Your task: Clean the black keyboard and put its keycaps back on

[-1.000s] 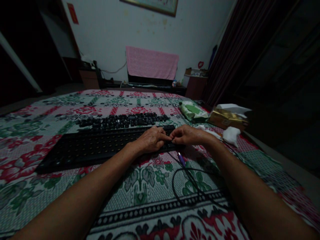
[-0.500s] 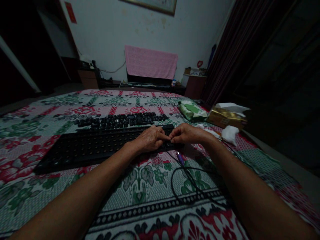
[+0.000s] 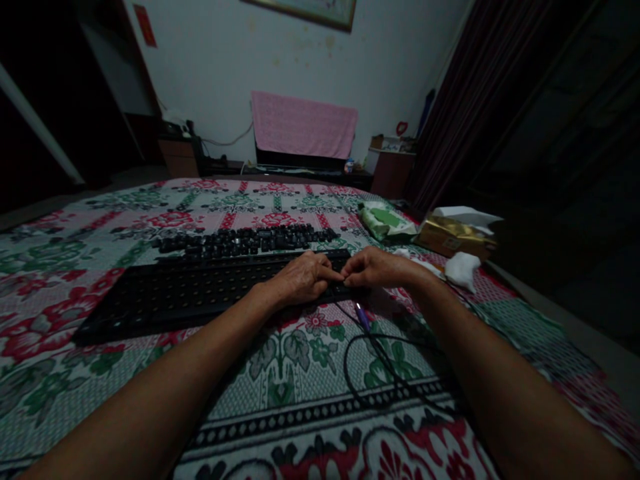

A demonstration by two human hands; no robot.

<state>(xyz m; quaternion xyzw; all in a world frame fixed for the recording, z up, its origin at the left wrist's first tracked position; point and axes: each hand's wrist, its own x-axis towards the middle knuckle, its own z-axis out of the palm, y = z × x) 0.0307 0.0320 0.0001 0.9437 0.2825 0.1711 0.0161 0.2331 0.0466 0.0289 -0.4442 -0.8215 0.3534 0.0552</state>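
A black keyboard (image 3: 165,293) lies slantwise on the patterned bedspread, its keycaps off and small round spots showing across most of its bed. Over its right part rests my left hand (image 3: 305,275), the index finger stretched toward the right end and the other fingers bent. My right hand (image 3: 375,268) meets that fingertip at the keyboard's right end. Its thumb and fingers are pinched together; whatever sits between them is too small and dark to make out. Behind the keyboard, many loose black keycaps (image 3: 250,240) lie in a long heap.
A purple pen-like object (image 3: 363,317) and a looped black cable (image 3: 345,363) lie in front of the keyboard. To the right are a green-and-white packet (image 3: 385,221), a gold tissue box (image 3: 453,235) and crumpled white tissue (image 3: 463,271). The patterned bedspread (image 3: 280,347) lies underneath.
The whole view has shifted very slightly. Both hands keep nearly the same place and pose at the keyboard's right end.
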